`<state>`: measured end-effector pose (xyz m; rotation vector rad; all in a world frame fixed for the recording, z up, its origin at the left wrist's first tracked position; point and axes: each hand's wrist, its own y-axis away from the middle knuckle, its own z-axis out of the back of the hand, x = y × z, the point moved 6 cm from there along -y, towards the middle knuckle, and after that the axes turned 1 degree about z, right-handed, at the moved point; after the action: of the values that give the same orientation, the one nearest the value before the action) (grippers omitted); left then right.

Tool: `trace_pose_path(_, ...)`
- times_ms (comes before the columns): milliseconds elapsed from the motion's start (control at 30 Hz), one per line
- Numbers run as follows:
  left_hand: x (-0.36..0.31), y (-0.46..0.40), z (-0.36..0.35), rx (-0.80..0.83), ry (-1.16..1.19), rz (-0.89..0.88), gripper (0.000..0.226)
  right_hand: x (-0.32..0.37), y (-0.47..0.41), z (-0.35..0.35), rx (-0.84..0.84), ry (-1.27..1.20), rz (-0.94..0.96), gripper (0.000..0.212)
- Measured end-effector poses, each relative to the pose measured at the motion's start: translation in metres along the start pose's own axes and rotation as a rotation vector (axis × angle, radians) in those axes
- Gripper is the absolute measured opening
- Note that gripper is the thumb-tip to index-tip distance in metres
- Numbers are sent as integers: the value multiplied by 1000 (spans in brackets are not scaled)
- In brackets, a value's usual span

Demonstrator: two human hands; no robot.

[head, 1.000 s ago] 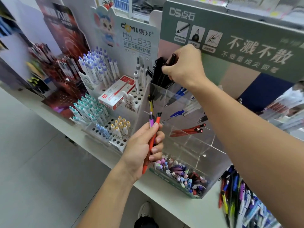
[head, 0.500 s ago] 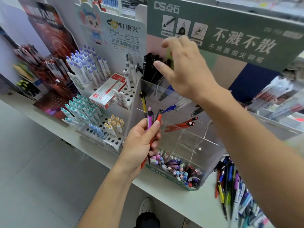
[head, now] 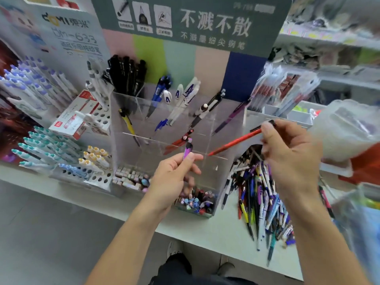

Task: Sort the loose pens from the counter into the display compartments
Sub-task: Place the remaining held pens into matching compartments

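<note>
So right hand point(head: 287, 153) is pinching a red pen point(head: 236, 141) by its black-capped end, tip angled down toward the clear acrylic display point(head: 127, 120). Left hand point(head: 174, 173) grips a purple pen point(head: 188, 150) upright in front of the middle compartments. Loose pens point(head: 259, 194) sit piled on the counter point(head: 205, 229), just right of the display.

Bright, even, diffuse light with only faint shadows; soft glare on the clear acrylic display point(head: 131, 112); motion blur smears the right edge and the shelves point(head: 329, 38) behind; wide-angle distortion bends the counter point(head: 205, 229) edges.
</note>
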<state>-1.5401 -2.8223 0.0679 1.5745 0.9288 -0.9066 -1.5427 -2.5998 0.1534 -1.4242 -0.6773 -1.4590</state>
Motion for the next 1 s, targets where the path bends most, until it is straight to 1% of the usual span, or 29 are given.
trace_pose_path(33,2,-1,0,-6,-12,23,29,8,-3,7,-44,80,105,13)
trace_pose_path(67,4,-2,-1,3,-3,54,32,13,-4,8,-47,181,191,11)
trace_pose_path(133,8,-1,-7,48,93,123,39,11,-2,-7,26,407,299,5)
trace_pose_path(167,9,0,-9,68,150,148,41,6,0,-17,71,516,326,5)
trace_pose_path(233,11,2,-13,91,207,159,42,-10,2,-33,130,658,311,12)
trace_pose_path(333,12,6,-11,93,206,129,38,-26,3,-42,148,726,214,20)
trace_pose_path(367,12,7,-8,90,196,113,36,-28,4,-42,146,714,184,22)
trace_pose_path(433,10,8,-2,69,132,53,30,-22,8,-39,74,590,188,20)
trace_pose_path(467,8,9,1,53,69,8,27,-15,11,-37,25,504,208,15)
trace_pose_path(500,6,10,4,38,4,-36,24,-9,15,-38,10,418,212,10)
trace_pose_path(533,3,11,7,24,-46,-72,21,-6,19,-45,53,339,183,5)
trace_pose_path(567,1,12,10,16,-74,-95,18,-6,23,-56,150,272,118,5)
trace_pose_path(633,-4,13,16,10,-102,-122,13,-11,32,-79,372,183,-62,10)
trace_pose_path(667,-6,14,19,-4,-122,-141,12,-13,36,-88,440,130,-145,12)
trace_pose_path(733,-12,15,29,-77,-178,-205,14,-17,39,-100,501,-9,-295,10)
trace_pose_path(800,-18,17,41,-186,-275,-283,16,-18,40,-107,526,-92,-362,6)
trace_pose_path(833,-20,18,47,-227,-332,-317,16,-16,40,-107,508,-103,-345,9)
trace_pose_path(900,-25,19,56,-288,-383,-367,13,-11,35,-98,395,-135,-269,13)
trace_pose_path(1000,-25,18,74,-387,-297,-384,15,-6,19,-68,193,-189,-172,15)
